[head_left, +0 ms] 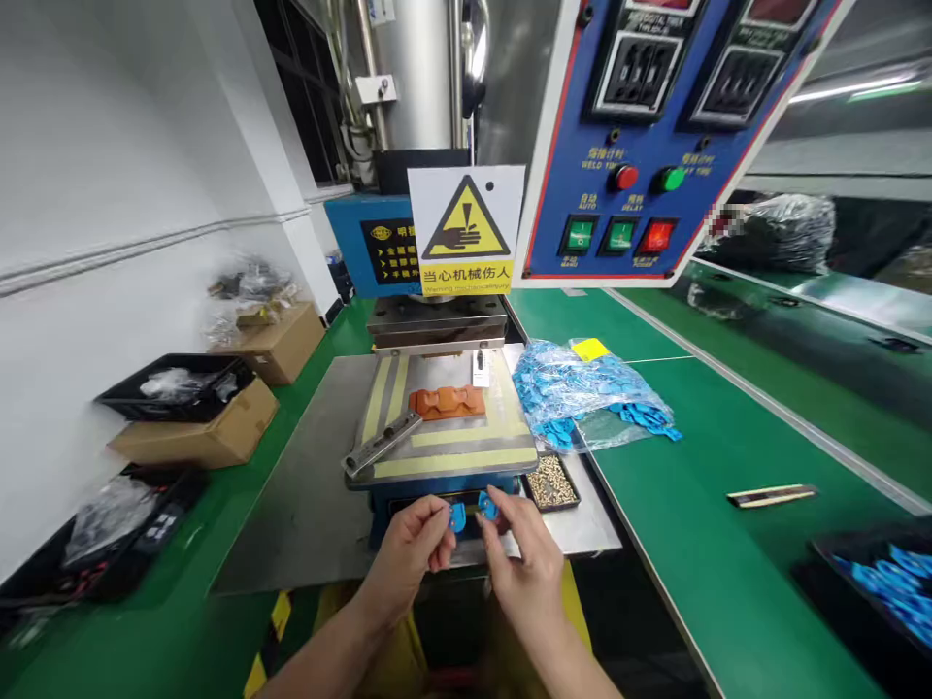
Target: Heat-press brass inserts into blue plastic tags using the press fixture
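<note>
My left hand (414, 544) pinches a small blue plastic part (457, 517) between thumb and fingers. A second small blue plastic part (487, 505) is held the same way in my right hand (522, 549). Both hands are close together in front of the press plate (466, 468), with the two parts a small gap apart. On the plate lies an orange fixture block (447, 402), and a metal bar (382, 444) rests slantwise beside it. Just beyond my right hand stands a black tray of small brass-coloured pieces (551, 482).
A clear bag of blue parts (582, 388) lies right of the plate. The press head (437, 318) hangs above, with a control panel (633, 184) at upper right. A black tray of blue parts (892, 582) is at far right. Cardboard boxes (208, 427) and black bins stand left.
</note>
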Demonstrator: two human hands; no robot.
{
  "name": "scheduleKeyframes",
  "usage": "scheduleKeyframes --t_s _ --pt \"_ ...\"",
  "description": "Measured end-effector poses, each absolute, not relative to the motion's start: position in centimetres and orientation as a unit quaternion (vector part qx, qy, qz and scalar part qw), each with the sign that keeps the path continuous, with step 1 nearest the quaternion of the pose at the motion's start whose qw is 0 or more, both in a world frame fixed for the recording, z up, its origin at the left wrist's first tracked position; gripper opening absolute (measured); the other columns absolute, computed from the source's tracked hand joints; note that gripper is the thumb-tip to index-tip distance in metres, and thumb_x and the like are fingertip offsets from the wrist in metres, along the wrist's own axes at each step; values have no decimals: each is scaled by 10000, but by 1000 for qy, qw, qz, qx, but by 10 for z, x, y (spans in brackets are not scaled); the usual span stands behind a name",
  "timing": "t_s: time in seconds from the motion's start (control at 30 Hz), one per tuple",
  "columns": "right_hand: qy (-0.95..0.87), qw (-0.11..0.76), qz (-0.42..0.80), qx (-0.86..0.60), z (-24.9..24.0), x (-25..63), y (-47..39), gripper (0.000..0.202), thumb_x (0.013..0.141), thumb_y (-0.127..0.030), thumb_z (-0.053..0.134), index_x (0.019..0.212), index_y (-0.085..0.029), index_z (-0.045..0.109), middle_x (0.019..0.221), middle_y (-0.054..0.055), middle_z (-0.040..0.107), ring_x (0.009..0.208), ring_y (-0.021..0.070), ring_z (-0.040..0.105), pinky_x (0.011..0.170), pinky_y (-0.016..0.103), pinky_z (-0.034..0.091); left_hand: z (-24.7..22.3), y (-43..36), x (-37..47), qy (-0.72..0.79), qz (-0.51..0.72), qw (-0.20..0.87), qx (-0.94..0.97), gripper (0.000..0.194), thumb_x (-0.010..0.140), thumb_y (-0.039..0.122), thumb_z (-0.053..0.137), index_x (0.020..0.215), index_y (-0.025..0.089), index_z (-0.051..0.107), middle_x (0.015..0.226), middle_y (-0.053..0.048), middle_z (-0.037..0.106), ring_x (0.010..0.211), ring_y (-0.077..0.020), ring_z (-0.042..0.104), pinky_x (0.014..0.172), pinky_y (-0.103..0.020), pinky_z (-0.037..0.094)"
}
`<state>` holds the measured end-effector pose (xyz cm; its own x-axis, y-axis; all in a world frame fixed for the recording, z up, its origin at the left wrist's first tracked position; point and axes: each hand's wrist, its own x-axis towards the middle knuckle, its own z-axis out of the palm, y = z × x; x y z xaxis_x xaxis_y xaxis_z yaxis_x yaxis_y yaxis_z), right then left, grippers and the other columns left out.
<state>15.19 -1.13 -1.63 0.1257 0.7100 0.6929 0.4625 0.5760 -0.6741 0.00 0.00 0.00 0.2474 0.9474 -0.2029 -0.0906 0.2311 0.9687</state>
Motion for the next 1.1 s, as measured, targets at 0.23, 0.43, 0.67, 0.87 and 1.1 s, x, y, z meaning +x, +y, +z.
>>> scheduleKeyframes --t_s 0.23,0.43,0.67,0.87,1.1 --pt "-566 615 180 -519 -20 162 -17 246 786 -240 660 1026 -186 665 772 41 639 612 142 586 566 266 524 16 5 26 353 443 711 417 278 791 432 646 838 158 658 877 -55 604 801 -141 502 682 -247 429" --pt "-477 603 318 -555 -19 171 -27 282 715 -296 724 969 -186 666 688 5 618 576 127 557 545 246 503 5 8 42 337 429 726 419 249 808 386 647 810 138 661 782 -35 594 733 -110 495 639 -218 405" --pt "-397 635 433 -502 -16 176 -32 320 663 -282 772 949 -200 655 678 -15 612 601 119 557 576 241 497 5 9 53 328 419 753 387 257 780 372 685 784 116 670 755 -52 630 713 -113 540 630 -213 394" --pt "-383 640 475 -468 -21 184 -35 348 678 -297 772 992 -192 665 735 7 634 665 129 570 629 255 496 7 10 58 327 420 759 374 269 742 380 719 733 115 671 691 -35 609 668 -101 521 644 -218 396" --pt "-365 633 508 -455 -19 190 -42 293 781 -335 692 1034 -189 680 763 20 634 659 117 545 648 256 465 7 11 57 328 422 765 360 284 681 380 770 698 113 677 678 -23 597 641 -85 504 606 -199 382"
